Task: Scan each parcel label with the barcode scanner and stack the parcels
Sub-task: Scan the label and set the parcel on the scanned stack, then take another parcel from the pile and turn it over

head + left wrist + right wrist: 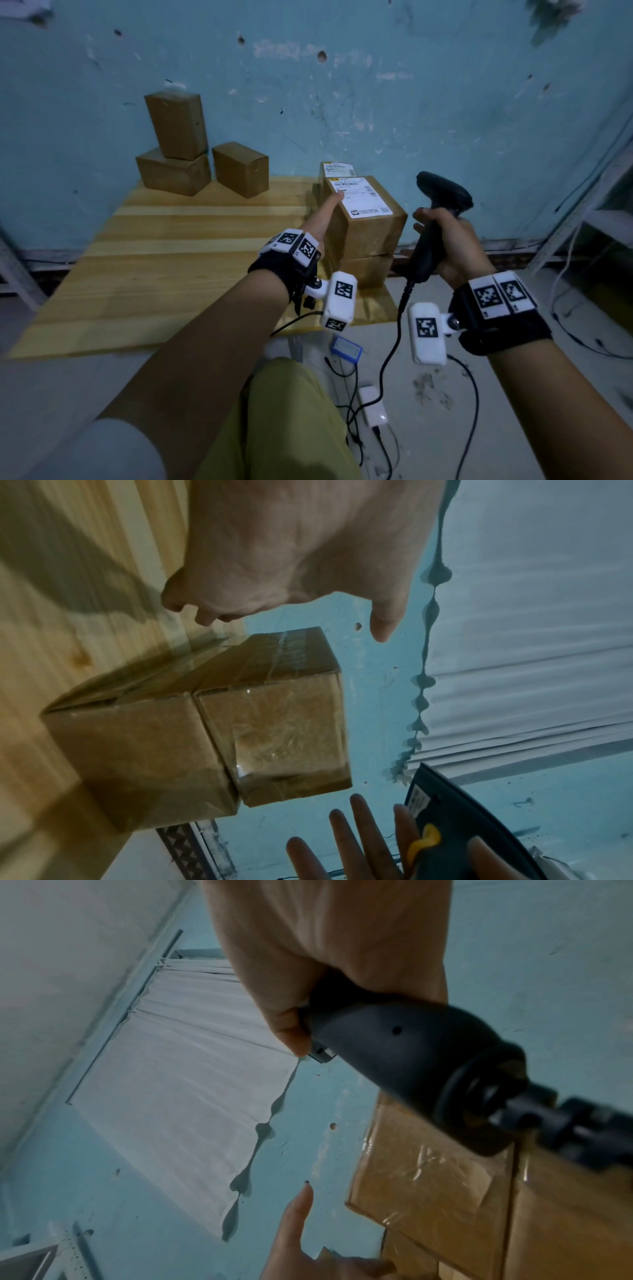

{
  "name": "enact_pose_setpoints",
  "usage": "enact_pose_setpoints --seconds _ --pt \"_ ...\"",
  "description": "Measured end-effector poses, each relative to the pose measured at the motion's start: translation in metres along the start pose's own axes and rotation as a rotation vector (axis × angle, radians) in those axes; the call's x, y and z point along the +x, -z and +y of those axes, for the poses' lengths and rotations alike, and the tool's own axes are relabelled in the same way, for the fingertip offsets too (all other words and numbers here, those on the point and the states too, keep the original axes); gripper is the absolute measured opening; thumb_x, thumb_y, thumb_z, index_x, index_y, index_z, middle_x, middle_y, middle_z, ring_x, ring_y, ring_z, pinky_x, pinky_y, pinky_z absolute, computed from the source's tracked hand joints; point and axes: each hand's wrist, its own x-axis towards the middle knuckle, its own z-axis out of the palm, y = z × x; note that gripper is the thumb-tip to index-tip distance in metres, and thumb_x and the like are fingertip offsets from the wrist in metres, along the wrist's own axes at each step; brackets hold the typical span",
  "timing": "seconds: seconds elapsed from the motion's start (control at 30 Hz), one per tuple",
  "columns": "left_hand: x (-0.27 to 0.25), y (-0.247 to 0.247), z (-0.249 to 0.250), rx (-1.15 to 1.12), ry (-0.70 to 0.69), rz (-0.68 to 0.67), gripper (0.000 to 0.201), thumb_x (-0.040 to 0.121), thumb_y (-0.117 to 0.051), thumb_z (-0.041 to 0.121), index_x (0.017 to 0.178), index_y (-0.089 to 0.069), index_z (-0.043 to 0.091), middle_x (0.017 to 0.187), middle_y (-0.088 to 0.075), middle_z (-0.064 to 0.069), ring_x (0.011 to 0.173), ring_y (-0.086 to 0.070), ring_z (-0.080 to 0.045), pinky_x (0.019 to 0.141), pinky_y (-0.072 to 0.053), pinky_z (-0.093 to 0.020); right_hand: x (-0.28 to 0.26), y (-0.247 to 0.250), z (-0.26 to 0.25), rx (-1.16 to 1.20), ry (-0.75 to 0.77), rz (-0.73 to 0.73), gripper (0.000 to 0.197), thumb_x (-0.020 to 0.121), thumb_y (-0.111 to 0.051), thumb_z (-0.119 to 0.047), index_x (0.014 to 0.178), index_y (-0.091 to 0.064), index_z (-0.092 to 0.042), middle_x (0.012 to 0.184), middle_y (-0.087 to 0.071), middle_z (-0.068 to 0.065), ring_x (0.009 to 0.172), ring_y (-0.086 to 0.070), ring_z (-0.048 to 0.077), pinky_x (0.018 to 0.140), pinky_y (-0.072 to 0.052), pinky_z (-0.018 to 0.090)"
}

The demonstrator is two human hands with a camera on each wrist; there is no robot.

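Two taped cardboard parcels stand stacked at the right edge of the wooden table (171, 257). The top parcel (370, 226) (274, 710) (428, 1177) carries a white label (359, 200) on its upper face. The lower parcel (366, 270) sits under it, and another labelled parcel (337, 168) lies behind. My left hand (329, 209) (291, 620) reaches along the top parcel's left side, thumb out by the label's edge and fingers loosely curled; whether they touch is unclear. My right hand (442, 236) (325, 988) grips the black barcode scanner (442, 195) (411, 1047) to the right of the stack.
Three plain boxes stand at the table's back left, one (178, 126) stacked on another (171, 171), the third (241, 169) beside them. The blue wall rises right behind. The scanner cable, a white adapter (371, 404) and a blue device (346, 347) lie on the floor. A metal rack (582, 212) stands right.
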Motion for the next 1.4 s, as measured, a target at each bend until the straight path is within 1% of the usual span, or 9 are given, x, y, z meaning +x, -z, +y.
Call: enact_pose_setpoints --seconds 0.13,0.2,0.3,0.47,0.73,0.83,0.93,1.17,1.4 --pt "0.002 0.005 -0.004 -0.008 -0.004 -0.016 0.108 0.047 -0.071 0.069 0.141 -0.041 0.026 0.149 -0.041 -0.004 0.137 -0.036 -0.026 0.115 -0.023 -0.050 -0.022 -0.004 -0.009 -0.011 0.050 -0.007 0.021 0.091 -0.054 -0.017 0.109 -0.055 -0.007 0.122 -0.060 0.018 0.095 -0.061 0.021 0.067 -0.050 0.029" --pt "-0.008 0.006 -0.001 -0.011 0.011 -0.021 0.117 0.039 -0.075 0.072 0.142 -0.039 0.027 0.150 -0.038 -0.004 0.137 -0.035 -0.026 0.113 -0.024 -0.050 -0.032 -0.009 -0.013 -0.001 0.080 -0.032 0.014 0.092 -0.053 -0.016 0.103 -0.056 -0.007 0.093 -0.065 0.010 0.083 -0.062 0.020 0.051 -0.047 0.021" --pt "-0.034 0.013 0.009 0.038 -0.027 0.062 0.079 0.077 -0.059 0.060 0.142 -0.037 0.021 0.148 -0.039 -0.003 0.130 -0.040 -0.023 0.109 -0.028 -0.039 -0.046 -0.025 -0.015 0.034 0.106 -0.107 0.006 0.091 -0.054 -0.012 0.086 -0.058 -0.011 0.065 -0.060 0.002 0.064 -0.058 0.016 0.063 -0.054 0.027" --pt "-0.036 0.066 0.013 0.186 -0.013 0.221 0.083 0.084 -0.058 0.044 0.149 -0.014 0.014 0.152 -0.023 -0.012 0.139 -0.024 -0.032 0.108 -0.025 -0.050 -0.050 -0.072 -0.001 0.002 0.129 -0.228 0.015 0.085 -0.061 -0.014 0.100 -0.061 -0.008 0.074 -0.058 0.004 0.066 -0.058 0.017 0.067 -0.049 0.030" --pt "-0.042 0.155 -0.002 0.189 0.035 0.382 0.045 0.094 -0.049 0.022 0.134 -0.043 0.003 0.121 -0.053 -0.016 0.111 -0.055 -0.029 0.093 -0.039 -0.037 -0.024 -0.161 0.048 -0.150 -0.093 -0.410 0.011 0.089 -0.057 -0.015 0.081 -0.058 -0.008 0.089 -0.058 0.011 0.071 -0.053 0.016 0.061 -0.040 0.027" --pt "-0.037 0.173 -0.008 0.138 -0.003 0.448 0.013 0.095 -0.042 0.012 0.097 -0.054 0.006 0.082 -0.055 -0.006 0.069 -0.054 -0.016 0.057 -0.043 -0.021 -0.007 -0.188 0.062 -0.138 -0.184 -0.449 0.014 0.093 -0.055 -0.014 0.080 -0.053 -0.010 0.083 -0.061 0.009 0.073 -0.059 0.019 0.064 -0.046 0.027" --pt "-0.020 0.188 -0.014 0.146 -0.018 0.467 0.025 0.095 -0.040 0.008 0.070 -0.044 0.012 0.069 -0.048 -0.003 0.049 -0.046 -0.010 0.032 -0.023 -0.010 0.010 -0.209 0.071 -0.149 -0.239 -0.441 0.014 0.093 -0.055 -0.016 0.082 -0.051 -0.009 0.080 -0.061 0.010 0.068 -0.062 0.023 0.058 -0.051 0.032" --pt "0.010 0.210 -0.016 0.170 0.079 0.439 0.027 0.096 -0.041 0.011 0.070 -0.046 0.013 0.071 -0.050 -0.003 0.060 -0.047 -0.014 0.059 -0.039 -0.026 0.050 -0.231 0.097 -0.307 -0.235 -0.286 0.019 0.093 -0.052 -0.017 0.084 -0.051 0.001 0.057 -0.050 0.013 0.033 -0.049 0.019 0.037 -0.043 0.023" --pt "0.059 0.220 -0.001 0.318 0.015 0.480 0.016 0.090 -0.047 0.006 0.102 -0.051 0.016 0.094 -0.054 -0.013 0.079 -0.054 -0.024 0.069 -0.044 -0.033 0.088 -0.237 0.116 -0.421 -0.326 -0.300 0.023 0.089 -0.055 -0.017 0.072 -0.053 -0.001 0.058 -0.049 0.012 0.045 -0.044 0.022 0.040 -0.039 0.025"
